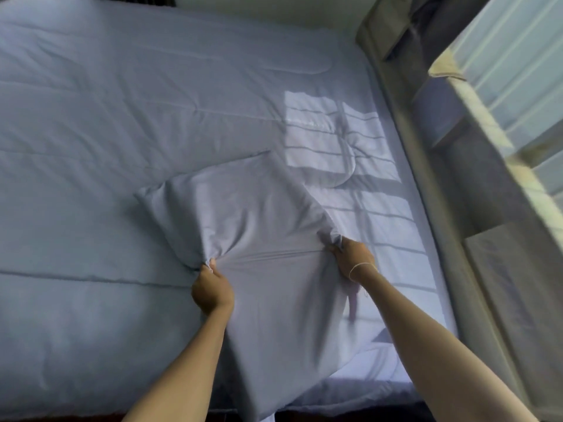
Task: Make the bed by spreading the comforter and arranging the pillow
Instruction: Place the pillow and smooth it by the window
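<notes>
- Sunlight from a window (pixel 518 71) on the right falls in barred patches on the bed's pale blue comforter (pixel 91 132), which lies spread flat.
- A pillow (pixel 243 214) in matching blue lies on the comforter near the front edge, one corner hanging over it.
- The left hand (pixel 211 292) pinches a bunch of pillow fabric.
- The right hand (pixel 353 258), a thin band at its wrist, grips another bunch further right.

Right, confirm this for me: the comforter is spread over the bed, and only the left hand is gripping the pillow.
Not quite. The head view shows both hands gripping the pillow: the left hand and the right hand each bunch its fabric. The comforter is spread over the bed, as you said.
</notes>
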Tool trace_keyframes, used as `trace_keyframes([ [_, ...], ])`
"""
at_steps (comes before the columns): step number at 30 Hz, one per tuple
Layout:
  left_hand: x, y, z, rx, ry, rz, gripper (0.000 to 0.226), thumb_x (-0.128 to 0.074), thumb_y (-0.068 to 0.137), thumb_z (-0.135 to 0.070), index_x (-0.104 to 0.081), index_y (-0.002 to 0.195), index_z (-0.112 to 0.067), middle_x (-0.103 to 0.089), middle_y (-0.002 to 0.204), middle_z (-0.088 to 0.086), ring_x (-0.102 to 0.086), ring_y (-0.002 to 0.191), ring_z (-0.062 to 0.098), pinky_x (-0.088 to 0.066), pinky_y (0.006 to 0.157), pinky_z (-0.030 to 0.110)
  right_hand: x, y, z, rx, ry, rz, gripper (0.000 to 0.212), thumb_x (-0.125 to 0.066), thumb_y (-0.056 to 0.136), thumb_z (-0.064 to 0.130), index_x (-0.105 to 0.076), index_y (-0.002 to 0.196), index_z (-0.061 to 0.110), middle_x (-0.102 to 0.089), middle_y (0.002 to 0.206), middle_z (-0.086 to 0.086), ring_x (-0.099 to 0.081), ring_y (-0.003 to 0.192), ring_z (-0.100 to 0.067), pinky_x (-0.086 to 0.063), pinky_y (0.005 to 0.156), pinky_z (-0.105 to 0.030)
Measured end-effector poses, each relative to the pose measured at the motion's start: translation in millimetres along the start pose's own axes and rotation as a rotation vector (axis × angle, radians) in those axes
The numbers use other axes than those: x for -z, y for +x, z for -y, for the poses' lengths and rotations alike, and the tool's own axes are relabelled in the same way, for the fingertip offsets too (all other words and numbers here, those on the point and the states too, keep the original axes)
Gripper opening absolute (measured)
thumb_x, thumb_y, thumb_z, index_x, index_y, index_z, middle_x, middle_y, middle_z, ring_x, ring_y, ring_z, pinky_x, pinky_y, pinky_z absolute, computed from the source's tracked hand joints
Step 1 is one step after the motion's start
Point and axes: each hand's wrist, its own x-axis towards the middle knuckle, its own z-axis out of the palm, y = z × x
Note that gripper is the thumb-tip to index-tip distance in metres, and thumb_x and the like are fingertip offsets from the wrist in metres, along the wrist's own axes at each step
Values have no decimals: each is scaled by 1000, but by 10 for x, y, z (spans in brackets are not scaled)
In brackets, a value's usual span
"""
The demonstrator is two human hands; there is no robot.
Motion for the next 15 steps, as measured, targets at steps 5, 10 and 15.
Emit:
trace_keyframes([
  [5, -163, -286, -280, -81, -61, 70, 43, -37, 101, -24, -57, 96, 14, -61, 97, 40, -58, 90, 53, -42, 75, 52, 340, -338, -385, -45, -11, -115, 31, -46, 93, 45, -56, 108, 20, -66, 108, -18, -60, 99, -38, -45, 80, -38],
  [10, -492, -789, -748, -142, -139, 200, 43, -37, 101, -24, -57, 96, 14, -61, 98, 40, -58, 90, 53, -42, 76, 50, 916, -615, -948, -95, -58, -299, 38, -47, 92, 49, -57, 101, 13, -67, 104, -18, -59, 96, -42, -44, 76, -39],
  [15, -987, -1439, -1369, -181, -244, 338, 40, -37, 101, -23, -57, 97, 12, -62, 100, 38, -59, 92, 51, -43, 77, 48, 1544, -786, -1696, -124, -188, -483, 36, -43, 94, 47, -57, 96, 13, -69, 99, -15, -61, 92, -41, -44, 74, -39],
])
